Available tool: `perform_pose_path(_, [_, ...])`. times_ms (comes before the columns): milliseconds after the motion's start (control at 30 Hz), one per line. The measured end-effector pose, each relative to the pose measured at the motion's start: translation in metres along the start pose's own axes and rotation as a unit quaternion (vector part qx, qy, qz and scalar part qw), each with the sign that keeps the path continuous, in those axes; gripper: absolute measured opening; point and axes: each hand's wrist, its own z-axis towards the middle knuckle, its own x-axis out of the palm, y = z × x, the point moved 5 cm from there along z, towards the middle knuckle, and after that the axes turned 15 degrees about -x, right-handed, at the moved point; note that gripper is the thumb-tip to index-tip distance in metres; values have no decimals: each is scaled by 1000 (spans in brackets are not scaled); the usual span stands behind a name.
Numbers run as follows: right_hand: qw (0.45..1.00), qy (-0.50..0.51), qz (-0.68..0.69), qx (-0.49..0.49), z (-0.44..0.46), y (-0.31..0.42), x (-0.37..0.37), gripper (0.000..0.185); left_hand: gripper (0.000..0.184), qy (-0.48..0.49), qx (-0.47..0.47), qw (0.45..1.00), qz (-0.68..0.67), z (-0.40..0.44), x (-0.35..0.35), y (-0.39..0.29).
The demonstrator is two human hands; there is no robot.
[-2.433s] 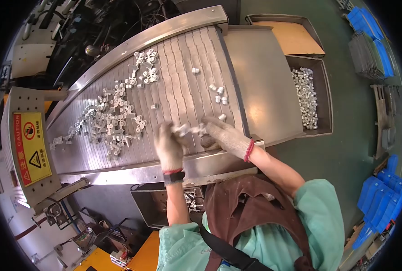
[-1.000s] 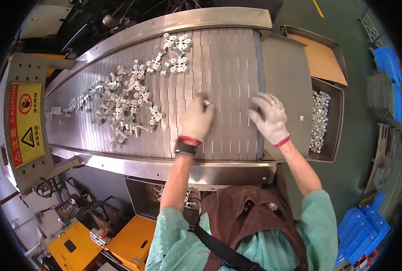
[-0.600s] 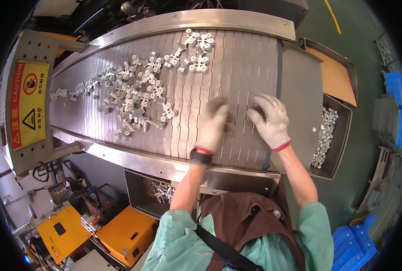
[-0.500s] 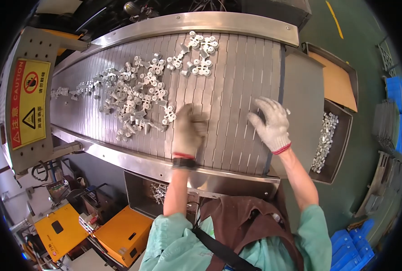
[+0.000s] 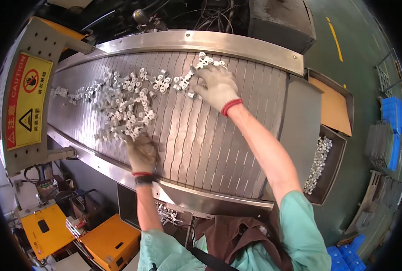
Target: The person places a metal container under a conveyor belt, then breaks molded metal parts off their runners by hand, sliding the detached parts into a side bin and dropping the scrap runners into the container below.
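Silver cast metal parts in branched clusters lie in a tangled pile (image 5: 131,110) on the slatted metal conveyor belt (image 5: 201,153). My left hand (image 5: 142,152), in a pale work glove with a red cuff, is at the pile's near edge. Its fingers are curled against a casting there, and the fingertips are partly hidden. Farther across the belt, my right hand (image 5: 218,86), gloved the same way, bends its fingers and thumb over a separate casting cluster (image 5: 204,58). That hand covers part of the cluster.
Metal rails (image 5: 237,47) border the belt. Past its right end stands a bin (image 5: 334,174) of small metal pieces, beside a cardboard-lined box (image 5: 330,104). A caution-sign panel (image 5: 29,101) stands at the left. Below the near rail, another bin (image 5: 129,205) contains metal scraps.
My right hand has moved left and away from me onto the separate cluster. My left hand has moved left and nearer to me, to the pile's edge. The view has shifted.
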Motion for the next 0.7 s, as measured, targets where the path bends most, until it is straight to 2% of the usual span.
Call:
perform_pose_path(33, [1000, 3, -6, -1, -8, 6, -3, 42, 67, -57, 4, 998, 20, -3, -7, -20])
perform_pose_path(100, [1000, 9, -1, -4, -30, 17, -10, 34, 62, -101, 35, 994, -25, 15, -34, -56])
perform_pose_path(167, [1000, 11, 19, -6, -59, 26, -17, 33, 54, -52, 70, 994, -69, 29, -53, -82])
perform_pose_path(200, [999, -19, 18, -30, -76, 28, -20, 31, 51, -24, 87, 992, -91, 33, -51, -88])
perform_pose_path(300, [998, -37, 52, -17, -130, 39, -37, 30, 45, -72, 136, 988, 11, 9, -13, -58])
perform_pose_path(367, [997, -20, 73, 16, -163, 48, -49, 36, 43, -160, 99, 976, 112, -33, 39, -2])
perform_pose_path(400, [996, -13, 82, 32, -177, 52, -54, 40, 46, -78, 31, 985, 153, -40, 42, 26])
perform_pose_path(433, [992, -19, 106, 59, -189, 56, -60, 39, 47, -81, 56, 952, 290, -54, 51, 53])
perform_pose_path(467, [988, -27, 129, 85, -201, 59, -65, 38, 48, -54, 143, 850, 504, -75, 78, 73])
perform_pose_path(500, [982, -35, 151, 112, -212, 64, -69, 37, 48, -64, 43, 842, 534, -92, 92, 103])
perform_pose_path(567, [916, -136, 301, 227, -226, 76, -71, 38, 75, 28, 99, 795, 598, -102, 104, 162])
perform_pose_path(600, [866, -187, 372, 277, -229, 84, -68, 38, 82, 79, 128, 791, 594, -124, 129, 173])
perform_pose_path(633, [804, -235, 440, 323, -236, 90, -65, 39, 76, 81, 103, 842, 523, -129, 140, 190])
perform_pose_path(667, [815, -250, 428, 301, -244, 90, -51, 42, 72, 62, 109, 868, 481, -129, 148, 203])
perform_pose_path(700, [798, -263, 447, 306, -249, 94, -50, 43, 67, 42, 115, 891, 436, -128, 152, 208])
